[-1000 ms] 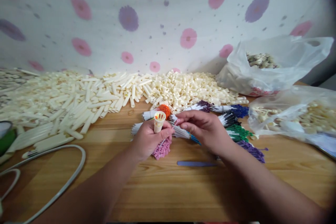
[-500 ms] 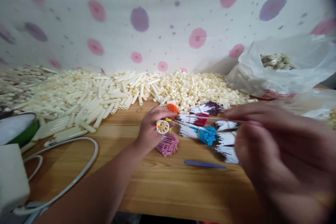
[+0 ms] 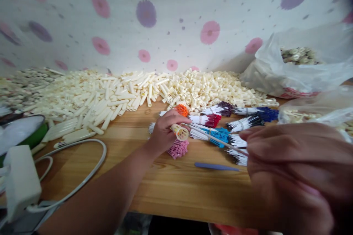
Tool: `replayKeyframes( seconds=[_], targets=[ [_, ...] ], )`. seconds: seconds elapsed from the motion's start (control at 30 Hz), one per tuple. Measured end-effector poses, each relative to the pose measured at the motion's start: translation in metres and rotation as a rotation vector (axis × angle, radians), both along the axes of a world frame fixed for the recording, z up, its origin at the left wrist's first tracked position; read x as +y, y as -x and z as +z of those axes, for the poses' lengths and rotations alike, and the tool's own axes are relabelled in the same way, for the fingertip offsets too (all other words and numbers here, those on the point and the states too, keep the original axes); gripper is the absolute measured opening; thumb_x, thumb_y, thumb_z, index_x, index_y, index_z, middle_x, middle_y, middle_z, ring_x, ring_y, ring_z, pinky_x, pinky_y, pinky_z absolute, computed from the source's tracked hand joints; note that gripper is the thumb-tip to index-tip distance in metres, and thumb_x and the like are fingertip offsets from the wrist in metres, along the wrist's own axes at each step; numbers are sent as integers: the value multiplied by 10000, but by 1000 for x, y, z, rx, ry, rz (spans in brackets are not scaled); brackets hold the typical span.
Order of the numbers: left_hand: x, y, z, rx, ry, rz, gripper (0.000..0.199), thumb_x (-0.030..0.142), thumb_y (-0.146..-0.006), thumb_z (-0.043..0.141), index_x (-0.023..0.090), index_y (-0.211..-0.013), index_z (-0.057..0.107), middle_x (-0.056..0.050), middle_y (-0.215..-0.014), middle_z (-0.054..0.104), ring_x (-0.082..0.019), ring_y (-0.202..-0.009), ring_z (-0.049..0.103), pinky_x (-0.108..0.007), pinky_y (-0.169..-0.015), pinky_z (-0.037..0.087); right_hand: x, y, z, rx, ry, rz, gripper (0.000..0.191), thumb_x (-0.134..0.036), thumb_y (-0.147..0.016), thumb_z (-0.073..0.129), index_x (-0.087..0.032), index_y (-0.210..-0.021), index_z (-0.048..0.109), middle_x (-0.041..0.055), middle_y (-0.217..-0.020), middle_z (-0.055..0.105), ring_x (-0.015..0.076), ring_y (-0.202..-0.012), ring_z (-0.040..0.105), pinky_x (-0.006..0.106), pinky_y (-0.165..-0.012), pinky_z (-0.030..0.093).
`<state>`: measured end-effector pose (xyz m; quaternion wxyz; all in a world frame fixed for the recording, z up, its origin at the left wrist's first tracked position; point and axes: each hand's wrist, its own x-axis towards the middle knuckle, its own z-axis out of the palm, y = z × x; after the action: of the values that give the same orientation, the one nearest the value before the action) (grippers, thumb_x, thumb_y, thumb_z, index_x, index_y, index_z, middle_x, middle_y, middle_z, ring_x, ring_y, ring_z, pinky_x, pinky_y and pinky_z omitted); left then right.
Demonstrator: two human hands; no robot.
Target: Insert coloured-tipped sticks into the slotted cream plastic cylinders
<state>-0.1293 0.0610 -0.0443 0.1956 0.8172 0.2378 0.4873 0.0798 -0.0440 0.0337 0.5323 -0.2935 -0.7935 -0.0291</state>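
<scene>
Near the middle of the table, my left hand is closed around a cream plastic tube, its round open end facing me. My right hand, large and blurred at the right, pinches a thin pale rod that slants up left to the tube and my left fingers. Where the rod's tip ends is hard to tell. Around my left hand lie bundles of thin white sticks with coloured ends: pink below, orange above, red and blue to the right.
Piles of cream tubes and short slotted pieces line the back. A purple tool lies in front. Plastic bags stand at right. A green-rimmed bowl, white plug and cable are at left.
The tube in my left hand has turned and shifted slightly right. My right hand has moved lower, and its rod now slopes down to the right. The camera view has shifted a little.
</scene>
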Motion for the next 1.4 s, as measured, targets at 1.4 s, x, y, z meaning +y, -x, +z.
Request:
replayKeyframes(
  seconds=[1.4],
  targets=[
    [-9, 1, 1, 172, -119, 194, 231, 386, -861, 533, 172, -911, 605, -44, -850, 484, -180, -809, 489, -315, -707, 423, 53, 26, -56, 352, 433, 102, 103, -193, -832, 588, -219, -851, 685, 34, -868, 565, 156, -817, 554, 330, -722, 464]
  ],
)
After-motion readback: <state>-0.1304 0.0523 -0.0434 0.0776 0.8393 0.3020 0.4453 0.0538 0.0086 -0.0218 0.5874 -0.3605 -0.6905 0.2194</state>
